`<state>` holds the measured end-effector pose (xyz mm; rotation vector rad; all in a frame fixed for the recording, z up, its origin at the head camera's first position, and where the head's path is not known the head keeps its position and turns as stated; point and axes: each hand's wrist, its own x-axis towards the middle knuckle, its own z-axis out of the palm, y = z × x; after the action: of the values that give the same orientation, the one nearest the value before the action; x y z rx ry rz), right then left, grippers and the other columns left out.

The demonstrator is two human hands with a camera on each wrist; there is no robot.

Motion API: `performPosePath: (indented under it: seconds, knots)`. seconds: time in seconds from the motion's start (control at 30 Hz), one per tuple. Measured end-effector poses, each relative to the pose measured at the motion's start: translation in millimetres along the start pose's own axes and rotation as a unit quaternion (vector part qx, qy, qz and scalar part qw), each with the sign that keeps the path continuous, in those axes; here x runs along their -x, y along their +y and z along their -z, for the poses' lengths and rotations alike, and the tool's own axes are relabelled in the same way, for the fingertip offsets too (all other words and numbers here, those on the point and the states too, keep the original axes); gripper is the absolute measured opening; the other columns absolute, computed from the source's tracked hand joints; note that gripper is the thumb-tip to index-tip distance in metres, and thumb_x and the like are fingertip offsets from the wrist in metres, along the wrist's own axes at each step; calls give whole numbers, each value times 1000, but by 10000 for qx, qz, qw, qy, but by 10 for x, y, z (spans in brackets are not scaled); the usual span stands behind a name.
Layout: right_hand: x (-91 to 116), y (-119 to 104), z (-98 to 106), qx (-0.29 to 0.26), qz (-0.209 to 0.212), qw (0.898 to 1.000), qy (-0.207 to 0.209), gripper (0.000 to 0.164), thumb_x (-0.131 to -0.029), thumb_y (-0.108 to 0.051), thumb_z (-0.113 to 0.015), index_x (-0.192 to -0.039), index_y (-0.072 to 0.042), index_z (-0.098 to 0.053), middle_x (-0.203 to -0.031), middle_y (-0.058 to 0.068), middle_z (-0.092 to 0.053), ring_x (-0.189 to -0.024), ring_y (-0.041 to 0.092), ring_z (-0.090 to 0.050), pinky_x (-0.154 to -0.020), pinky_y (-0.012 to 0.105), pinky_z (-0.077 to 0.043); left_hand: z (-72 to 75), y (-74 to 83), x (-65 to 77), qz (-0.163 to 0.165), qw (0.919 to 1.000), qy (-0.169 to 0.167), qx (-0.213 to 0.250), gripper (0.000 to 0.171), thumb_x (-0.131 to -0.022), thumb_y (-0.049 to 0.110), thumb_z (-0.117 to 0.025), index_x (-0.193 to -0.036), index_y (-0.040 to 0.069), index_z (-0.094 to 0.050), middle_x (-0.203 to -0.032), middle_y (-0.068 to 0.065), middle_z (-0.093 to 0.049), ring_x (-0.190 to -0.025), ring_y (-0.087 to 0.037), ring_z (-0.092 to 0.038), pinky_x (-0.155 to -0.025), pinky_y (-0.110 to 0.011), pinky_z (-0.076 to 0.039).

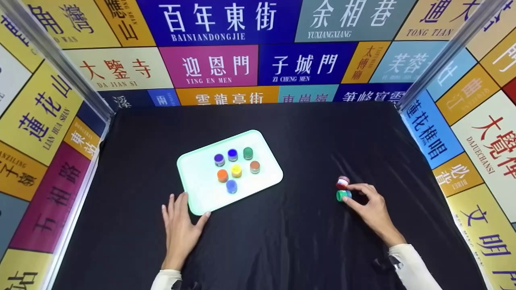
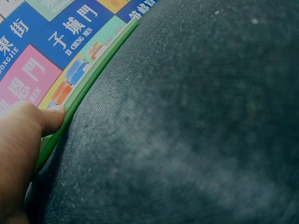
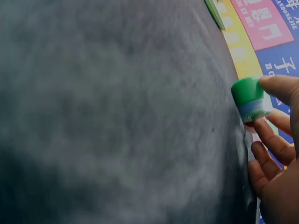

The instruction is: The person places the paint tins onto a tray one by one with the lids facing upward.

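My left hand (image 1: pixel 180 231) lies at the near left corner of a pale green-rimmed tray (image 1: pixel 197 199), its fingers fairly straight along one side. The thumb (image 2: pixel 55 116) touches the green rim in the left wrist view. On the tray stand several small paint jars: purple, blue, green, brown, yellow, orange and light blue. To the right, my right hand (image 1: pixel 373 207) pinches a green-lidded jar (image 1: pixel 342 196) between thumb and fingers; the same jar (image 3: pixel 247 95) shows in the right wrist view. A red jar (image 1: pixel 343 183) is just behind it, close to the index fingertip.
A black cloth (image 1: pixel 298 241) covers the table under the tray and jars. Panels with large Chinese lettering (image 1: pixel 217 66) stand at the back and both sides, with metal posts (image 1: pixel 86 90) at the corners.
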<state>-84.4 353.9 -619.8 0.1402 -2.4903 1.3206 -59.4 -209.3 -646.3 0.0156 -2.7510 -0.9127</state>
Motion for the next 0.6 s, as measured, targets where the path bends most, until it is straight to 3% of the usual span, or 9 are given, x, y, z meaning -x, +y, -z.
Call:
performPosePath:
  seconds: [0.23,0.37,0.6]
  knots:
    - [28,-140,14,-294,-78,9995,-93,42,-78,16,-90,-118,8,-79,-119,28,-72,-111,28,-59,-98,21,-43,2,-3,3,-12,10000,-14,6,97,-93,39,-90,-165,-4,-42,-168,-25,-44,-166,-48,-20,-134,-67,-1]
    - [30,-273,45,-430,-65,9987,-271,44,-78,17,-89,-120,10,-77,-121,30,-71,-116,26,-57,-103,15,-40,-2,-9,8,-66,10000,20,33,96,-93,39,-90,-165,-4,-42,-169,-25,-44,-166,-49,-20,-134,-68,-1]
    - [35,-223,18,-437,-17,9987,-270,47,-77,20,-89,-121,10,-77,-122,30,-70,-118,24,-56,-106,12,-37,2,-19,11,-87,9999,30,59,96,-94,40,-89,-165,-4,-42,-169,-26,-44,-165,-49,-20,-134,-67,-1]
